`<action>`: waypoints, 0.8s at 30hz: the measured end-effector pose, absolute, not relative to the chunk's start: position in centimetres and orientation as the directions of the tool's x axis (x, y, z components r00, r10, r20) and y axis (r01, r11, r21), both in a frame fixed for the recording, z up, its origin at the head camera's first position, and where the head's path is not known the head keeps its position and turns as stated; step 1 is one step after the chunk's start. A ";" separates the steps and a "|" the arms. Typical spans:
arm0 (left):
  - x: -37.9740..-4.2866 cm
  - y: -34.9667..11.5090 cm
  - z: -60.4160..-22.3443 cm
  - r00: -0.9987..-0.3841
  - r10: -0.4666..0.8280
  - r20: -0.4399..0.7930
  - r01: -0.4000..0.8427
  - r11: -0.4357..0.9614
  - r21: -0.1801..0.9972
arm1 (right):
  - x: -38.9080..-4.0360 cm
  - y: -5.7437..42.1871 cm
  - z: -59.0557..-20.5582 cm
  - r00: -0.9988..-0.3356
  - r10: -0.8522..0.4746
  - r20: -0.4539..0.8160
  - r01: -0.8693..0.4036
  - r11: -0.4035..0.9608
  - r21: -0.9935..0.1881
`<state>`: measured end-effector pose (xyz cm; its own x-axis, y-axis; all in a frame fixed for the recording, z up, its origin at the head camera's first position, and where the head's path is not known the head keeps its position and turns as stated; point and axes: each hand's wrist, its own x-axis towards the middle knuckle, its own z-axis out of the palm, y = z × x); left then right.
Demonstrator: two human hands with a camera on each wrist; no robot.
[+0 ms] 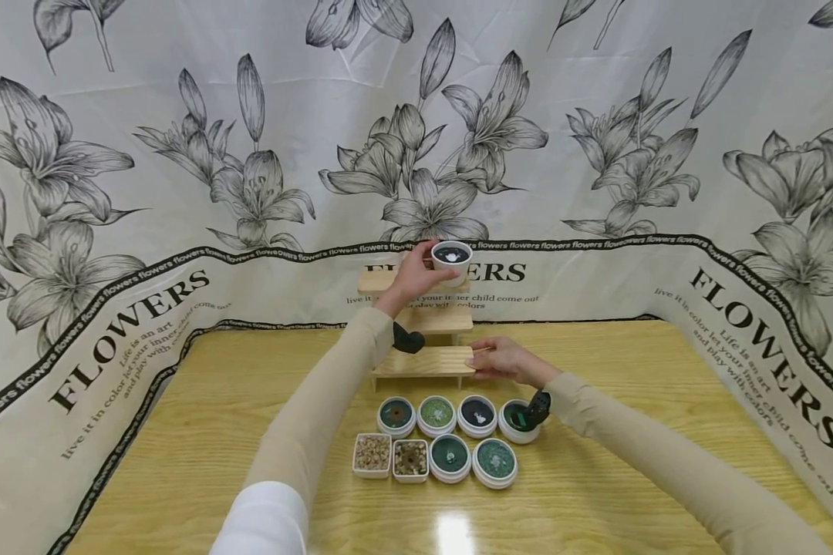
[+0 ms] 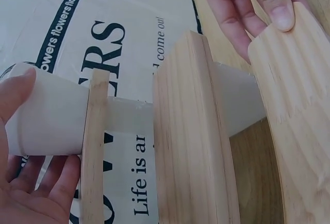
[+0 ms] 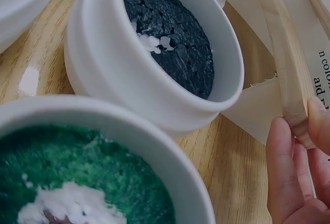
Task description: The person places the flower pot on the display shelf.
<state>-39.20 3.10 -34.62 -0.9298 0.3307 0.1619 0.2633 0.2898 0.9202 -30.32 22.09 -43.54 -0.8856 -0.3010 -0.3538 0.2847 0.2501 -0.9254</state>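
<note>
From the near side, the head view faces forward and down; close-up wrist views share the pale three-tiered wooden stand (image 1: pixel 439 318).

White lily-print backdrop (image 1: pixel 278 31), black "FLOWERS" lettering (image 1: pixel 130 339) low; yellow wood-grain table (image 1: pixel 201 439).

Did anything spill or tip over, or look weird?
Nothing stands out. The round pots and square pots stand upright on the table, with no visible spill around them. The held pot in the left hand looks upright too, and the wooden stand shows no break.
</note>
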 end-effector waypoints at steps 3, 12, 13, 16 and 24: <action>-39.1 3.2 -34.6 -0.933 0.323 0.156 0.254 0.287 0.924 | -30.2 22.0 -43.5 -0.885 -0.307 -0.351 0.283 0.246 -0.927; -38.1 2.2 -34.8 -0.944 0.284 0.170 0.252 0.286 0.924 | -30.2 21.9 -43.6 -0.888 -0.310 -0.339 0.269 0.248 -0.931; -37.9 2.0 -34.8 -0.946 0.277 0.168 0.248 0.286 0.925 | -30.3 21.9 -43.7 -0.890 -0.305 -0.340 0.268 0.254 -0.929; -37.1 1.4 -34.8 -0.948 0.270 0.167 0.239 0.258 0.936 | -30.4 22.0 -43.9 -0.893 -0.289 -0.345 0.268 0.272 -0.924; -34.4 -0.8 -34.7 -0.947 0.268 0.178 0.243 0.231 0.942 | -30.3 22.1 -43.8 -0.894 -0.299 -0.334 0.251 0.285 -0.925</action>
<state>-34.44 -0.77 -34.74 -0.9468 0.2684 0.1778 0.2426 0.2315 0.9421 -30.28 22.12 -43.78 -0.8938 -0.2988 -0.3344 0.2509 0.2849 -0.9251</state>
